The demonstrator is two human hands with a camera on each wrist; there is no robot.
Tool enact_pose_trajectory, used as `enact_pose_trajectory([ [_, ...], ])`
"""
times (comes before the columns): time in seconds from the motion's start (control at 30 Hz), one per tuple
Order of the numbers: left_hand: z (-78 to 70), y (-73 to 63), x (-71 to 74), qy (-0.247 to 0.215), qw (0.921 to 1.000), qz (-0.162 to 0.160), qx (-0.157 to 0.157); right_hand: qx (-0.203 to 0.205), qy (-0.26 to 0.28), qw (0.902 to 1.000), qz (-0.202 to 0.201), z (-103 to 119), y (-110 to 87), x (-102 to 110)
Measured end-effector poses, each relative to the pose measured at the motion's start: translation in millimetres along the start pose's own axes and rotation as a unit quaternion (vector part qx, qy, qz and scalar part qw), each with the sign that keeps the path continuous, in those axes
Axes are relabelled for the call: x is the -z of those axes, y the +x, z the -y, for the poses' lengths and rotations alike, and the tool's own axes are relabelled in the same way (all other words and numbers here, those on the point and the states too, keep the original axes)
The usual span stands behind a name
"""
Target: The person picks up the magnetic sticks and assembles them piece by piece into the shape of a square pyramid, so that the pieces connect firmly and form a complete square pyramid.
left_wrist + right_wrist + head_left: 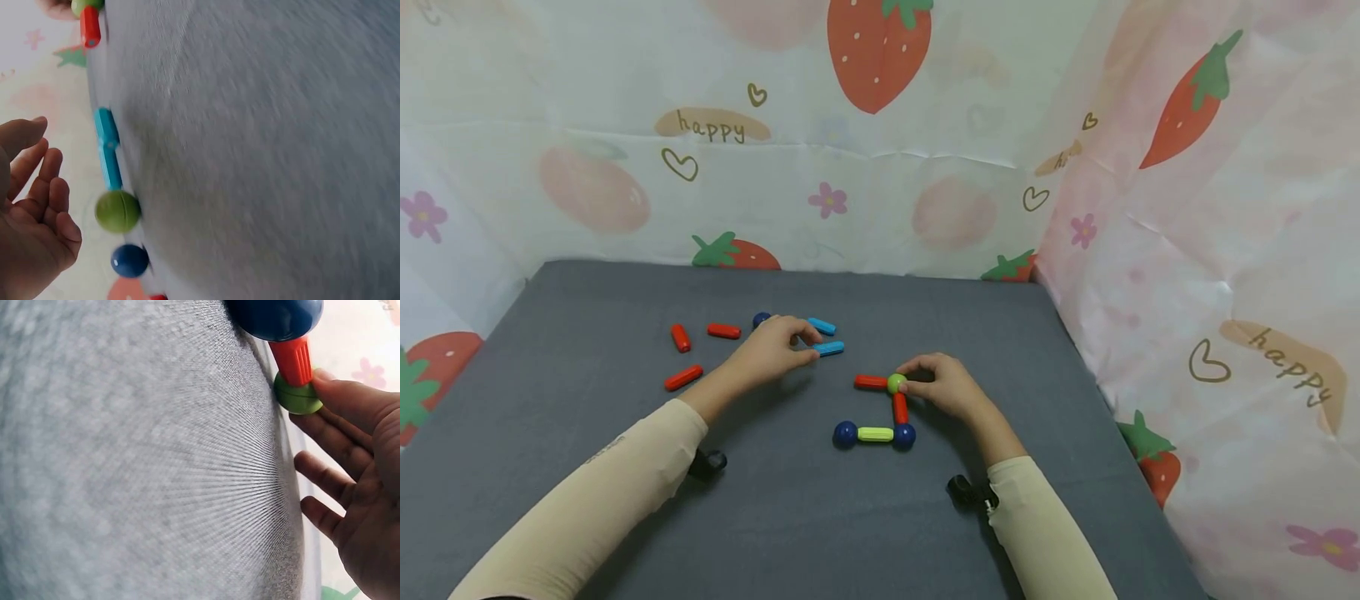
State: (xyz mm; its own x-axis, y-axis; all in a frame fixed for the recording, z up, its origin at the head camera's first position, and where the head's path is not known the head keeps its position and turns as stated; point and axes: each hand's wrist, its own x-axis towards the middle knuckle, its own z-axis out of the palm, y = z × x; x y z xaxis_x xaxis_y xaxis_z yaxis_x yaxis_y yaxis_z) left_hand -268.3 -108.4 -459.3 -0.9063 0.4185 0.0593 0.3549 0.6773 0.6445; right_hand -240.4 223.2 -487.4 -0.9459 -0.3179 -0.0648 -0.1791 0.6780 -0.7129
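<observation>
My right hand (947,385) pinches a green ball (897,383) between thumb and index finger; its other fingers are spread in the right wrist view. From that ball one red rod (871,382) reaches left. Another red rod (900,408) joins it to a dark blue ball (904,437). A yellow-green rod (876,434) links this to a second dark blue ball (846,434). My left hand (771,346) hovers beside a light blue rod (830,348), fingers loosely bent; a gap shows in the left wrist view. A green ball (117,211) there is hidden in the head view.
Another light blue rod (822,326) and a dark blue ball (761,319) lie behind my left hand. Three loose red rods (683,377) lie left of it. The grey tabletop (820,525) meets a printed curtain (865,225) at the back.
</observation>
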Motion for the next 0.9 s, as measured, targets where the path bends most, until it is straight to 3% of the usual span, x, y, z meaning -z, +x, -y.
enact_pose_trajectory([
  [0.33,28.9,-9.2,17.8,0.007,0.9993,-0.022,0.029,-0.001,-0.004,1.0000,-0.005,-1,0.2,0],
  [0.9,49.4,-7.7,15.2,0.029,0.9972,-0.008,0.068,0.004,0.004,1.0000,-0.004,-3,-0.4,0],
])
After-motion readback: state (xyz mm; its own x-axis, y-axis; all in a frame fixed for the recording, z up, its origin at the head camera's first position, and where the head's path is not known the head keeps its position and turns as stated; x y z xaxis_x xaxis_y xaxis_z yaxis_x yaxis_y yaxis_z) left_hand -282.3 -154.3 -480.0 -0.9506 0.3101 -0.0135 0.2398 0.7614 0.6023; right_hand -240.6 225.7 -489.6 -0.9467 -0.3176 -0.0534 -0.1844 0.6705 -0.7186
